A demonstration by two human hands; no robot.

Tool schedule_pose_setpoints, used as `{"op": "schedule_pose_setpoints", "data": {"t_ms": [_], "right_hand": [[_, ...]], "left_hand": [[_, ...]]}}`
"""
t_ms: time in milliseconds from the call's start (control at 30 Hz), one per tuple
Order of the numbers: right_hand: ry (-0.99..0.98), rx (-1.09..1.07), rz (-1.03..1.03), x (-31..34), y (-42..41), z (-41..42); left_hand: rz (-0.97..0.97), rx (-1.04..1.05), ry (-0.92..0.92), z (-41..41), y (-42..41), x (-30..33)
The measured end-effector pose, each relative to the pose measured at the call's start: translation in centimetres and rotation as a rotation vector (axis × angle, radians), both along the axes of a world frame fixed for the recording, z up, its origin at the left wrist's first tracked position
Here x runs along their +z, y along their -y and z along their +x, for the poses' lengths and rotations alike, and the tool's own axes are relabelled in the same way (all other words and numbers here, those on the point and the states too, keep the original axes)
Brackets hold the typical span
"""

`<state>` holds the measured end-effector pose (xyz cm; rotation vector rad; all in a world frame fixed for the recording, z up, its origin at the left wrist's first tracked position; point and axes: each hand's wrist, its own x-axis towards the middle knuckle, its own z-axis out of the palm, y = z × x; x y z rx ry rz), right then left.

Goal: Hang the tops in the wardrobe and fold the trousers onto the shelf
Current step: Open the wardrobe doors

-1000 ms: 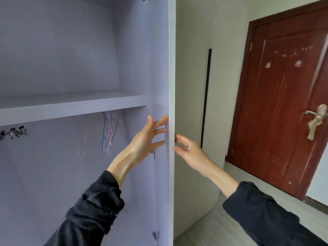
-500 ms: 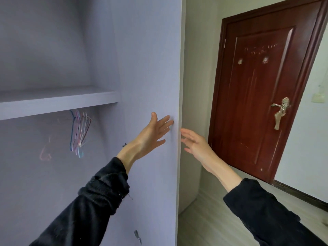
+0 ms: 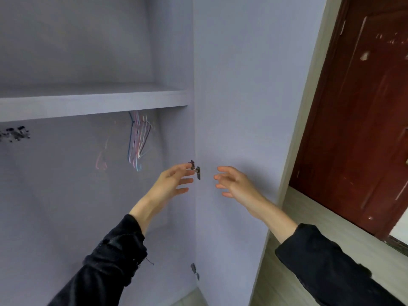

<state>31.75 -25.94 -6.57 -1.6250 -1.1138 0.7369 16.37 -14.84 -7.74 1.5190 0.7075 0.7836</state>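
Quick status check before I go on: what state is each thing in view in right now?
wardrobe door: swung open, inner face showing
shelf: bare where visible
hangers: bunched, hanging under the shelf, no clothes on them
upper hinge: exposed at the door's inner edge
left hand: open, fingertips at the upper hinge
right hand: open, fingers spread before the door, holding nothing
red room door: looks closed

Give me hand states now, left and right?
Left hand: open, fingers loosely spread, holding nothing, fingertips by the wardrobe door hinge.
Right hand: open, fingers relaxed, holding nothing, in front of the open door panel.
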Motion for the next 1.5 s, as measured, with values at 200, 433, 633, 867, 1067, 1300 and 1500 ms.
{"op": "schedule_pose_setpoints", "data": {"t_ms": [200, 433, 633, 867, 1067, 1300, 1500], "right_hand": [[0.073, 0.105, -0.112, -2.1, -9.8, -2.8], [-0.007, 0.127, -0.124, -5.4, -24.9, -6.9], [-0.107, 0.06, -0.154, -7.2, -35.2, -8.5], [-0.032, 0.032, -0.192, -7.5, -42.7, -8.9], [-0.101, 0.049, -0.185, -8.8, -46.2, -9.4], [0.011, 0.078, -0.109, -10.5, -47.3, -9.9], [0.125, 0.164, -0.061, -10.5, -46.8, -10.6]], "left_hand": [[0.001, 0.227, -0.045, -5.5, -7.9, -2.9], [0.123, 0.552, -0.184, -12.1, -22.2, -4.9], [0.128, 0.742, -0.372, -16.3, -34.0, -6.2], [0.028, 0.572, -0.323, -14.1, -38.5, -8.8], [0.035, 0.519, -0.222, -12.0, -38.2, -10.0], [0.071, 0.462, -0.241, -9.9, -37.6, -10.1], [0.124, 0.548, -0.282, -9.5, -36.9, -10.4]]}}
